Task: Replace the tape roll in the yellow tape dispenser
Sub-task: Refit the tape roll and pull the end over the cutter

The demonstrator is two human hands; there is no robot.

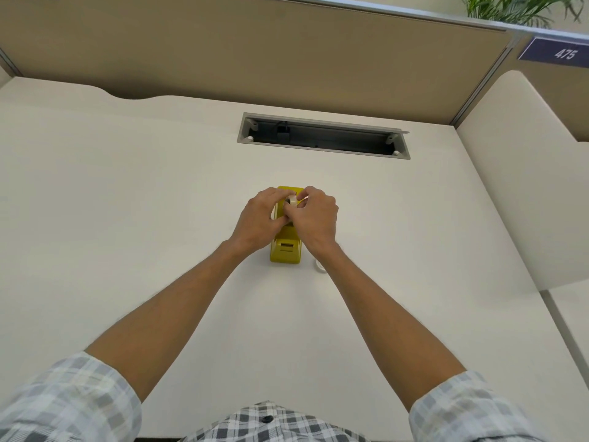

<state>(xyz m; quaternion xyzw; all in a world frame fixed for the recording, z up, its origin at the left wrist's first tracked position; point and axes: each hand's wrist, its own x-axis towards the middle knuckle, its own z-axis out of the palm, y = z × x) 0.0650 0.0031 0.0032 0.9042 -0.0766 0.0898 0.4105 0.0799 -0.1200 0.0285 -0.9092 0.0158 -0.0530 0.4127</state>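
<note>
Head view: left hand (259,220) and right hand (314,215) pinch tape roll (291,200) over yellow dispenser (286,248).

The yellow tape dispenser (286,247) stands upright on the white counter (127,202), near its middle, with its long axis running away from the person. Its near end is a rounded block with a small rectangular recess on top. The far part is mostly covered, only the yellow far edge shows. The tape roll (291,200) is pale cream-white and sits at the top of the dispenser, in the area of the roll cradle; only a small curved part of it is visible. If it is fully seated, I cannot tell. A second small white round object (318,266) lies on the counter just beside the dispenser's near right corner, partly hidden.
</note>
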